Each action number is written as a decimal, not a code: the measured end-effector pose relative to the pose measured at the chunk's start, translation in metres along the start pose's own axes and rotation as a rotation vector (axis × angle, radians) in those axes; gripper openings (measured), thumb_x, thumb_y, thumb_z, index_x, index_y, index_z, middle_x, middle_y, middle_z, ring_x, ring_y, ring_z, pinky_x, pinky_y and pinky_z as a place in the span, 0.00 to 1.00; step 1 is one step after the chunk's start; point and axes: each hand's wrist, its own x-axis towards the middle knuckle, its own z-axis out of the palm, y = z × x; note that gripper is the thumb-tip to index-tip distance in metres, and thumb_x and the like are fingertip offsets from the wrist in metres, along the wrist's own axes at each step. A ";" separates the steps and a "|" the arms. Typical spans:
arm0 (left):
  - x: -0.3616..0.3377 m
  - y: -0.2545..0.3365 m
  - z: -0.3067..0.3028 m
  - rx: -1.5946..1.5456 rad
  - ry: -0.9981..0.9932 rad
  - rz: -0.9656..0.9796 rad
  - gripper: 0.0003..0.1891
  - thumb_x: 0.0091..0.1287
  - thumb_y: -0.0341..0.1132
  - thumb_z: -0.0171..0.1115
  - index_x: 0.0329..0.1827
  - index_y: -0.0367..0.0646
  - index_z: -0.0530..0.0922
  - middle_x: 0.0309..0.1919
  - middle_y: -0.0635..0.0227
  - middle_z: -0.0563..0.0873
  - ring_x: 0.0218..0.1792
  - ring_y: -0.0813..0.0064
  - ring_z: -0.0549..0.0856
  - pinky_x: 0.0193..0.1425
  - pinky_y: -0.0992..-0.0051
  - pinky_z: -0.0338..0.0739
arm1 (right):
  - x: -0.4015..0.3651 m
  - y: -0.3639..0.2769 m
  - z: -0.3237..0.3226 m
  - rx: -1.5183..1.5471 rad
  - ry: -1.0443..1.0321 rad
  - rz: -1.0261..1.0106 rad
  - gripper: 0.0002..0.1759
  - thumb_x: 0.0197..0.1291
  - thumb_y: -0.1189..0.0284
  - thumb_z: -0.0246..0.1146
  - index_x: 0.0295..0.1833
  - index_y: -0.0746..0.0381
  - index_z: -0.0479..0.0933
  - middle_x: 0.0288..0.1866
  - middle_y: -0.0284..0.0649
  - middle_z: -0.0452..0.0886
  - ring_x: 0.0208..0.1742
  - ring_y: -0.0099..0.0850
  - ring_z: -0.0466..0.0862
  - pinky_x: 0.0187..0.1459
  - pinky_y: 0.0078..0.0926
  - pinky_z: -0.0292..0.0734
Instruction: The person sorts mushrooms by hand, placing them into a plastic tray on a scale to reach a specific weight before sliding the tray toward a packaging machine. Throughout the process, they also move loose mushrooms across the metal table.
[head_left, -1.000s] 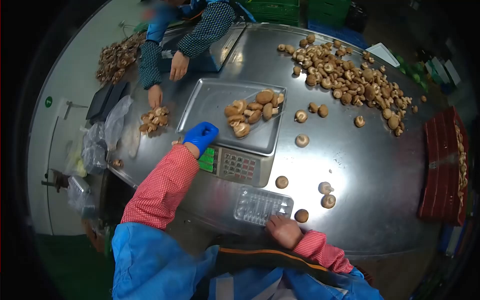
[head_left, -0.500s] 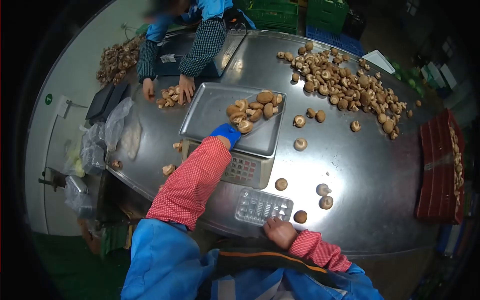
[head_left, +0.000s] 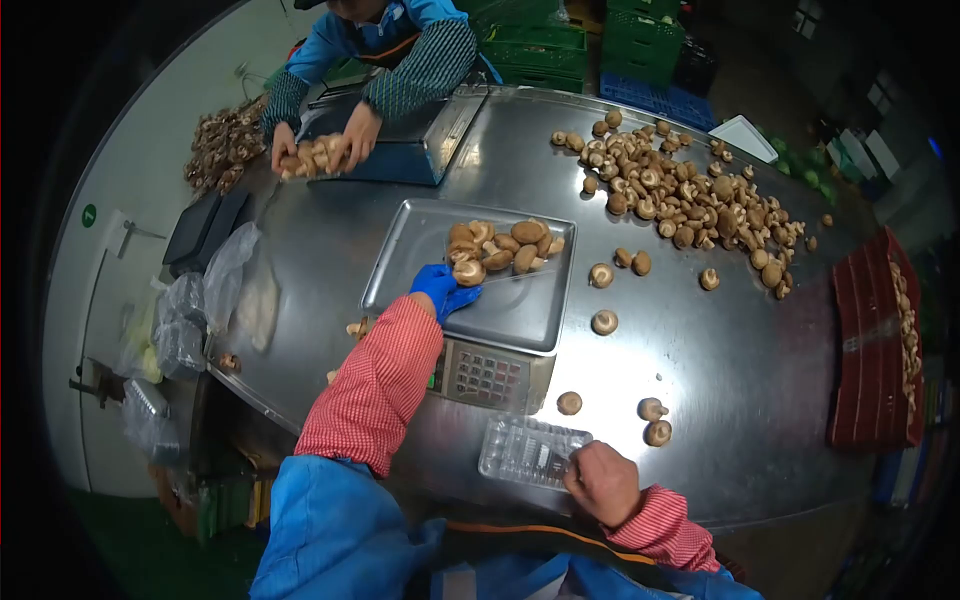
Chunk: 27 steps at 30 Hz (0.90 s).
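Note:
My left hand (head_left: 441, 291), in a blue glove, is closed at the near-left edge of a clear plastic tray (head_left: 515, 272) holding several brown-capped shiitake mushrooms (head_left: 498, 250). That tray rests on the metal pan (head_left: 395, 262) of a weighing scale (head_left: 497, 376). My bare right hand (head_left: 606, 485) has curled fingers just over the right end of a second clear tray (head_left: 530, 452), which has nothing in it. What lies under those fingers is hidden. Loose mushrooms (head_left: 657, 433) sit to the right of this hand.
A large mushroom pile (head_left: 690, 190) covers the table's far right. A red crate (head_left: 868, 345) stands at the right edge. Across the table, a co-worker's hands (head_left: 360, 136) hold mushrooms (head_left: 315, 157) near another scale. Plastic bags (head_left: 232, 270) lie at the left edge.
My right hand has moved right, over where a loose mushroom lay. My left hand has shifted slightly left along the mushroom tray. The co-worker has lifted mushrooms off the table. The view has tilted up.

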 end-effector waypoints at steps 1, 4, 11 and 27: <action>0.003 -0.002 -0.008 0.019 -0.051 0.059 0.11 0.64 0.19 0.56 0.49 0.28 0.76 0.45 0.51 0.82 0.46 0.58 0.85 0.53 0.68 0.86 | 0.003 0.001 -0.003 0.006 0.030 0.036 0.09 0.45 0.76 0.65 0.32 0.61 0.72 0.26 0.40 0.72 0.28 0.36 0.78 0.27 0.33 0.73; 0.008 0.012 -0.019 -0.068 -0.028 0.030 0.15 0.64 0.18 0.55 0.54 0.27 0.72 0.51 0.50 0.79 0.53 0.59 0.82 0.56 0.68 0.84 | 0.015 0.003 -0.013 0.008 0.115 0.100 0.09 0.43 0.80 0.65 0.32 0.62 0.73 0.27 0.41 0.74 0.26 0.37 0.78 0.27 0.32 0.74; 0.055 0.093 -0.044 -0.328 -0.041 0.207 0.17 0.65 0.16 0.45 0.57 0.26 0.69 0.52 0.49 0.78 0.53 0.55 0.81 0.58 0.66 0.83 | 0.032 0.015 -0.006 -0.015 0.206 0.191 0.08 0.44 0.82 0.64 0.31 0.63 0.72 0.26 0.41 0.74 0.25 0.37 0.78 0.26 0.31 0.71; 0.181 0.110 -0.049 -0.558 -0.209 0.021 0.26 0.67 0.58 0.56 0.45 0.39 0.78 0.36 0.54 0.85 0.39 0.54 0.86 0.45 0.55 0.82 | 0.044 0.024 -0.006 -0.184 0.296 0.236 0.08 0.44 0.81 0.64 0.30 0.62 0.72 0.25 0.39 0.73 0.25 0.36 0.77 0.27 0.31 0.71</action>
